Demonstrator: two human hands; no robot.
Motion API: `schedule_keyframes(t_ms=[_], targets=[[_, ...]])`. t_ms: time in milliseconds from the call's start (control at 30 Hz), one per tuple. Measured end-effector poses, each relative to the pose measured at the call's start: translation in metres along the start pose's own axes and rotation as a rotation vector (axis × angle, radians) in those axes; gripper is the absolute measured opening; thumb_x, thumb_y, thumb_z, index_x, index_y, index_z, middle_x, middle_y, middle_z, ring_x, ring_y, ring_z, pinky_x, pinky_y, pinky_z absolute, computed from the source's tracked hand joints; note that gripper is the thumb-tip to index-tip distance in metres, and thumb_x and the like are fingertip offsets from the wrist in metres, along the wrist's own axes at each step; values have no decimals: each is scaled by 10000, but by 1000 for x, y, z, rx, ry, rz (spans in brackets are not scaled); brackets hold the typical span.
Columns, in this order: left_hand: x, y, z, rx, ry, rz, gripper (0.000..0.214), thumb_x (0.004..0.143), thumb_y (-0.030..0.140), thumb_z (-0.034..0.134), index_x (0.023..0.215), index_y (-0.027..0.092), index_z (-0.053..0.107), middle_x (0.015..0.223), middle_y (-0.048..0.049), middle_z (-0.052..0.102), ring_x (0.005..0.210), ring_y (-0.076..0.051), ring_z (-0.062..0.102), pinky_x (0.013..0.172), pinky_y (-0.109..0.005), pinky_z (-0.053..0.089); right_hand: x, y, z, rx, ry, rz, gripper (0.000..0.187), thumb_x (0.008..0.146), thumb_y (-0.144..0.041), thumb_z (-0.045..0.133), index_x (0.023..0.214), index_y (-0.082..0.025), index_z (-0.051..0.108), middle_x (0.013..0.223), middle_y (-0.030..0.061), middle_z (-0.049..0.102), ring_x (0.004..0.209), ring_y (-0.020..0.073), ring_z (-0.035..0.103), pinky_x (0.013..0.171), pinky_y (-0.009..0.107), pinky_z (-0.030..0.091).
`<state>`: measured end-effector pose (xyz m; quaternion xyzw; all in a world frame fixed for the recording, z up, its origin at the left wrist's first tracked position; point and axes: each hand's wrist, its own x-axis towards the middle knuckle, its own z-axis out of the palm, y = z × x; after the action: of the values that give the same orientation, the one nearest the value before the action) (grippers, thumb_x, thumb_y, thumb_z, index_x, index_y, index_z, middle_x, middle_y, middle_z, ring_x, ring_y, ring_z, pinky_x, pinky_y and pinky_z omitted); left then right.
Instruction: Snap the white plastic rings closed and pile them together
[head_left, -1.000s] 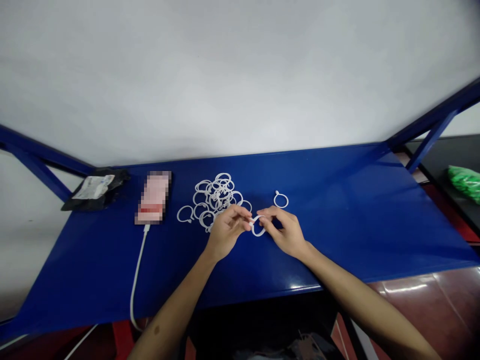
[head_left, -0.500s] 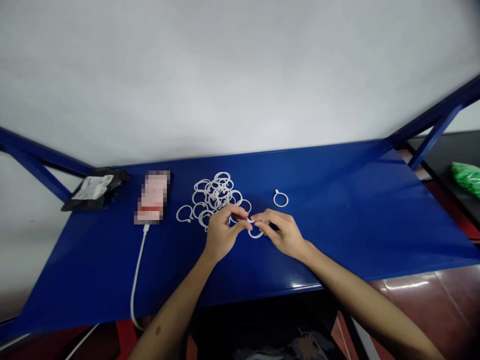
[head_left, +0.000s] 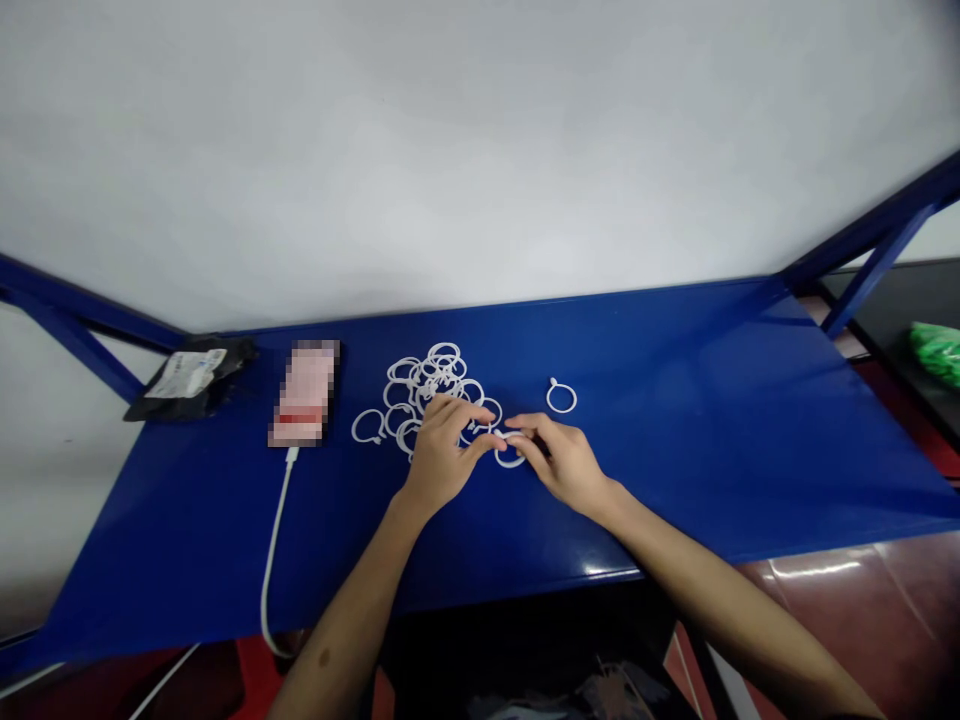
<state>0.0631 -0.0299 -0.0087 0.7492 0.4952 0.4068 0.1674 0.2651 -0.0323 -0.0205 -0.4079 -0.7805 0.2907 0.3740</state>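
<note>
A white curtain ring (head_left: pixel 510 464) with a small eyelet lies between my hands, low over the blue table. My right hand (head_left: pixel 564 462) has its thumb against the ring's upper right side; its index finger is lifted, and its other fingers are partly hidden. My left hand (head_left: pixel 444 452) has thumb and index finger apart, with the thumb tip close to the eyelet; I cannot tell whether it touches. Just behind my left hand spreads a heap of similar white rings (head_left: pixel 400 392), partly covered by it. One separate ring (head_left: pixel 551 405) rests beyond my right hand.
A phone (head_left: pixel 306 392) with a white cable (head_left: pixel 276 535) lies left on the blue table (head_left: pixel 697 420). Near the left frame bar is a black plastic package (head_left: pixel 191 385) with a white label. A white wall (head_left: pixel 480 150) stands behind, and a green bag (head_left: pixel 937 350) sits far right.
Both hands were pinching the ring's upper part together. Now the index fingers have lifted away from the thumbs, and the eyelet shows at the ring's upper left.
</note>
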Motion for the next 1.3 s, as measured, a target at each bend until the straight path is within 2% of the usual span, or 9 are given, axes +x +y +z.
schedule_keyframes(t_ms=[133, 267, 467, 633, 767, 867, 1067, 1200, 1300], targets=[[-3, -8, -6, 193, -41, 90, 50, 927, 244, 631, 936, 228, 677, 815, -7, 705, 837, -207, 588, 841, -388, 453, 6, 16, -12, -239, 137, 31, 138, 999, -328, 552, 1031, -220, 631, 905, 55, 725, 782, 176, 671, 704, 305, 534], [-8, -9, -4, 355, -158, 164, 108, 895, 271, 666, 996, 236, 683, 857, -28, 717, 902, -253, 591, 861, -427, 404, 13, 29, -28, -453, 211, 74, 141, 994, -301, 551, 956, -210, 651, 944, 83, 686, 870, 230, 600, 759, 378, 521], [-11, -6, 2, 398, -215, 214, 155, 911, 176, 632, 1043, 242, 680, 855, -26, 738, 898, -256, 602, 887, -442, 359, 15, 34, -31, -592, 263, 106, 172, 983, -288, 543, 1009, -196, 685, 987, 126, 620, 889, 268, 542, 750, 432, 514], [-10, 3, 0, 350, -118, 307, 169, 932, 146, 625, 1061, 243, 677, 843, 2, 740, 829, -208, 593, 822, -376, 370, 15, 20, -27, -386, 237, 59, 176, 988, -296, 540, 1065, -205, 669, 1016, 112, 652, 925, 253, 590, 825, 434, 515], [-13, 14, 6, 332, -63, 464, 172, 938, 101, 605, 1006, 230, 697, 901, 24, 754, 791, -174, 554, 767, -342, 380, 14, 7, -24, -70, 34, 98, 220, 984, -343, 566, 1142, -215, 649, 1002, 55, 702, 761, 158, 632, 749, 330, 534], [-15, 20, 11, 309, -73, 513, 139, 928, 106, 625, 951, 218, 705, 897, 36, 754, 797, -169, 532, 733, -333, 388, 14, 3, -21, 51, -96, 156, 248, 966, -347, 597, 1168, -220, 663, 918, 17, 715, 650, 112, 604, 657, 264, 514], [-13, 21, 12, 112, 24, 423, 199, 937, 72, 587, 952, 242, 689, 993, 27, 749, 944, -173, 577, 852, -338, 479, 12, 6, -18, 191, -63, 255, 208, 958, -384, 601, 1045, -223, 701, 715, -20, 692, 572, 102, 586, 569, 233, 473], [-11, 22, 11, -49, 105, 178, 185, 918, 90, 618, 1049, 218, 644, 1059, -32, 696, 1003, -172, 618, 901, -353, 513, 12, 6, -18, 288, -10, 327, 229, 937, -424, 628, 970, -206, 689, 668, -16, 690, 565, 109, 610, 563, 233, 478], [-10, 20, 11, -165, 114, -33, 194, 905, 202, 675, 1091, 208, 620, 1037, -43, 678, 955, -167, 640, 820, -319, 532, 11, 4, -18, 274, 18, 309, 220, 928, -413, 642, 941, -200, 694, 651, -19, 669, 546, 101, 582, 551, 230, 461]])
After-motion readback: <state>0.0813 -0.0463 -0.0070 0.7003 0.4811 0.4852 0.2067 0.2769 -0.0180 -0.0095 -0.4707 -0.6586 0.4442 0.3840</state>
